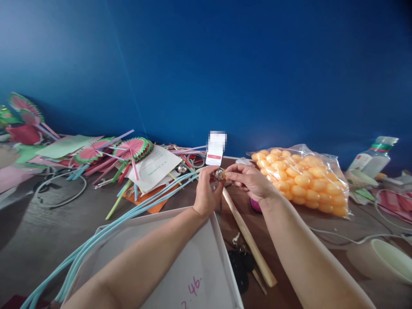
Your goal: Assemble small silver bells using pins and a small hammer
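Note:
Between the thumb and fingers of my left hand (207,191) is a small shiny silver ball (220,174), perhaps a bell. My right hand (247,179) closes in from the other side, its thumb and forefinger pinched together at the ball's edge. A tiny orange bit shows by those fingertips, too small to name. Just beyond the hands, a phone (214,159) with a lit screen leans near the wall. A similar silver ball (182,168) lies on the table left of my left hand.
A white box lid (193,257) sits under my left forearm, crossed by light blue tubes (128,212). A wooden stick (247,236) and keys (240,262) lie beside it. Right stand a bag of yellow-orange balls (302,180), bottle (373,159) and cup (383,262); left, paper fans (133,149).

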`<state>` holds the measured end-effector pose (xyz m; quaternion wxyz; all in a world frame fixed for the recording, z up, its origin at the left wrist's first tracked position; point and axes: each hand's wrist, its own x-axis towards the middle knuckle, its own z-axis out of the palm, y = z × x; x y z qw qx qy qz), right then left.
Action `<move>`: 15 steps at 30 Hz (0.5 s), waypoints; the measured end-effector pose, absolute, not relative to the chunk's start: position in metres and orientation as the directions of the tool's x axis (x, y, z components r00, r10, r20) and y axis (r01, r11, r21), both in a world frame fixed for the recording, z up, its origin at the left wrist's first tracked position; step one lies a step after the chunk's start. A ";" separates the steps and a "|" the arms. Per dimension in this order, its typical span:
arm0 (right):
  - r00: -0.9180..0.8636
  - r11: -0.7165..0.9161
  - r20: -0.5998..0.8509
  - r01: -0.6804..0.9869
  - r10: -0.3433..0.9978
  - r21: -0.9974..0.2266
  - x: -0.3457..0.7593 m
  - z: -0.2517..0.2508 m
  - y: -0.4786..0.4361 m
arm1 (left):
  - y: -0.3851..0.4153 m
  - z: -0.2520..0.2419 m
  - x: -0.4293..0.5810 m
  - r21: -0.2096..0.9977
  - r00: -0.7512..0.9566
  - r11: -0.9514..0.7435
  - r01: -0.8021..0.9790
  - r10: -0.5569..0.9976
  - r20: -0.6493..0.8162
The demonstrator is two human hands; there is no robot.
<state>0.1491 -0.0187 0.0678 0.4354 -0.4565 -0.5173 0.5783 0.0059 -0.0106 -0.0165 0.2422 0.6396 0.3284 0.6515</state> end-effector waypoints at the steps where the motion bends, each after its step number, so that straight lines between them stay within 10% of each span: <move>1: -0.202 -0.085 -0.077 -0.029 0.976 -0.996 0.149 0.068 -0.019 | -0.010 -0.017 0.006 0.734 -0.063 -0.670 0.106 0.732 0.678; 15: -0.204 -0.098 -0.093 -0.013 0.975 -0.995 0.150 0.064 -0.016 | -0.007 -0.021 0.006 0.713 -0.062 -0.693 0.111 0.711 0.701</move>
